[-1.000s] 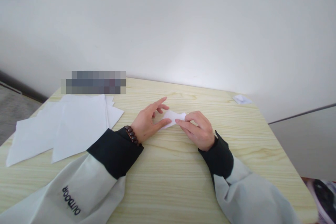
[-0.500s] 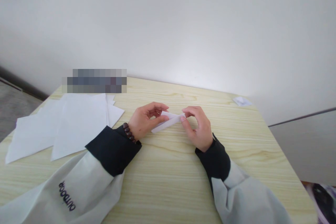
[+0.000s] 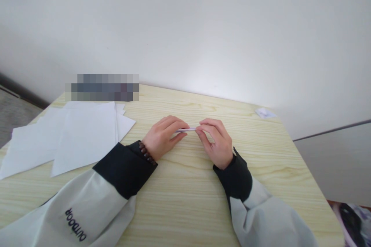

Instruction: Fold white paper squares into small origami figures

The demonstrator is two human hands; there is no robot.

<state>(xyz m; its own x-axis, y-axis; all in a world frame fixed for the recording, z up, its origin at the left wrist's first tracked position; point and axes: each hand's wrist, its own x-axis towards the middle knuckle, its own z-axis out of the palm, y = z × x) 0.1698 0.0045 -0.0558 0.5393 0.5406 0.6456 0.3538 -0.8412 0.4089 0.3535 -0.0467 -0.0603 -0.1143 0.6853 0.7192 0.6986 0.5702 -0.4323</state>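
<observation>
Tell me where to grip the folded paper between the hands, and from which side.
Pinch the folded paper at its two ends, from left and right, as the left hand and right hand do. It shows as a thin flat strip, edge-on, so a pinch across its faces probably holds best.

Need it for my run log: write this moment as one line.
left hand: pinching folded paper | right hand: pinching its other end | table: loose sheets at left

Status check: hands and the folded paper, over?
Grip: left hand and right hand both pinch the folded paper, edge-on. Loose sheets lie apart at left; small scrap at far right corner.
</observation>
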